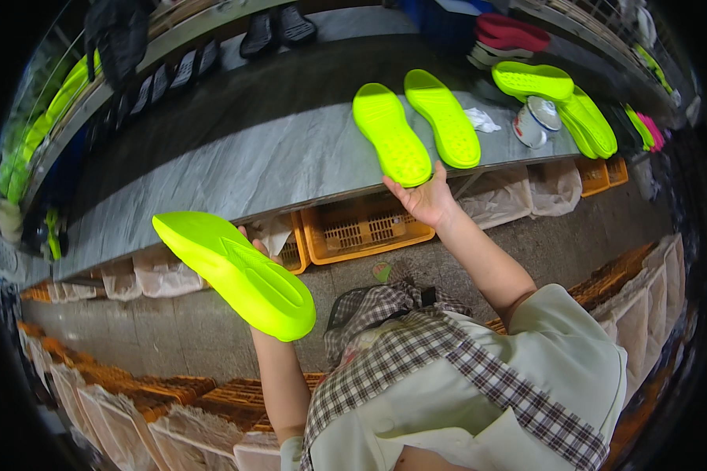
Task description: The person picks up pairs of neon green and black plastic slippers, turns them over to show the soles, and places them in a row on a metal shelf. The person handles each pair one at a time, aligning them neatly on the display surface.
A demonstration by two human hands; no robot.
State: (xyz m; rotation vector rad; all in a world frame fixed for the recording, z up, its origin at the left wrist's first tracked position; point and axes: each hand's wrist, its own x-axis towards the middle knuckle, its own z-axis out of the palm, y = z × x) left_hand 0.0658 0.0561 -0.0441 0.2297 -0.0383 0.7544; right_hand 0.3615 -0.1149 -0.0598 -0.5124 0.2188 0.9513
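My left hand (259, 245) is closed on a neon yellow-green shoe sole (232, 271), held up off the bench with its grooved underside in view. The sole hides most of that hand; only some fingers show past its edge. My right hand (427, 200) grips the near end of a second neon shoe sole (391, 133) at the bench's front edge, fingers and thumb around its rounded end. Just right of it, a third neon sole (443, 118) lies on the grey marble-look bench (204, 177).
A white mug (536, 123) stands right of the soles, beside crumpled white tissue (481, 120) and more neon soles (589, 122). Red soles (512, 33) sit farther back. Dark soles (279, 30) line the far side. Orange crates (367, 233) are under the bench and behind me.
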